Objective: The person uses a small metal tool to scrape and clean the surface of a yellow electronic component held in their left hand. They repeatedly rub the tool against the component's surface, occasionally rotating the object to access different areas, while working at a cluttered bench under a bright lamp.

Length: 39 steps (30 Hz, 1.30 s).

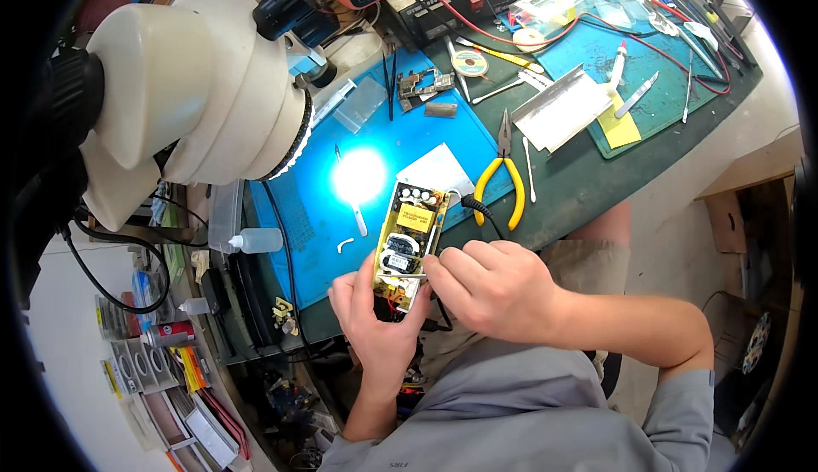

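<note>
My left hand (375, 314) grips the lower end of an opened power adapter (407, 238), thumb and fingers on opposite sides. Its circuit board faces up, with a yellow transformer (415, 217), a dark capacitor and several smaller parts showing. A black cable (479, 206) leaves its top right corner. Bent fingers of my right hand (490, 289) press together at the adapter's right side. From them a thin metal tool (400, 275) reaches across the board's lower part; its kind is hard to make out. Yellow-handled pliers (503, 178) lie just beyond my right hand.
A white microscope (200, 89) with a bright light overhangs the blue mat (315, 259) at left. A bent metal cover (562, 107), cotton swabs (529, 169) and a solder wick spool (469, 63) lie farther back. A squeeze bottle (257, 240) rests at the mat's left edge.
</note>
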Motion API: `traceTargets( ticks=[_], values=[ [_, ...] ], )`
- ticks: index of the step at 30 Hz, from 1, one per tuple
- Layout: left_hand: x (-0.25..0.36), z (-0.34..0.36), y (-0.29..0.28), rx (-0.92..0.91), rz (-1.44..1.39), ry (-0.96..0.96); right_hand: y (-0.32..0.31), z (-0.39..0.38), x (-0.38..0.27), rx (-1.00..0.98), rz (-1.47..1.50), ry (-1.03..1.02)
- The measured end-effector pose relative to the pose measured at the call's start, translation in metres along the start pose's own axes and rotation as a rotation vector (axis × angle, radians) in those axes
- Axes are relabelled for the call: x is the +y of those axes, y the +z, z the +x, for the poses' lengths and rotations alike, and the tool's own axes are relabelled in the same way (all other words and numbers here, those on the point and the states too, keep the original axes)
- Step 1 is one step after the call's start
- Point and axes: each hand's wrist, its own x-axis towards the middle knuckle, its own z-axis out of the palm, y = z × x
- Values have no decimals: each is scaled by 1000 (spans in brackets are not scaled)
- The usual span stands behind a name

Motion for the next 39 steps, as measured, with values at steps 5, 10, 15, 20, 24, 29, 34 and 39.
traceTargets(
  ticks=[5, 10, 15, 20, 24, 29, 34, 39],
  values=[
    [1, 0, 2, 0, 11, -8, -6, -2, -16, 21, -299, -50],
    [0, 0, 1, -2, 33, 19, -8, -2, -11, 46, -217, -13],
    [0, 0, 2, -4, 25, 21, -8, -1, -10, 28, -223, -17],
    [1, 0, 1, -7, 29, 13, -5, -2, -9, 30, -213, -9],
    [1, 0, 1, -7, 27, 16, -5, -2, -4, 40, -184, -30],
    [-1, 0, 1, -7, 27, 8, -9, 3, 1, -15, -179, -92],
    [-1, 0, 2, -4, 38, 20, -7, 5, -1, -14, -192, -108],
    [-1, 1, 2, -3, 45, 36, -3, 2, -6, -8, -207, -70]
  ],
)
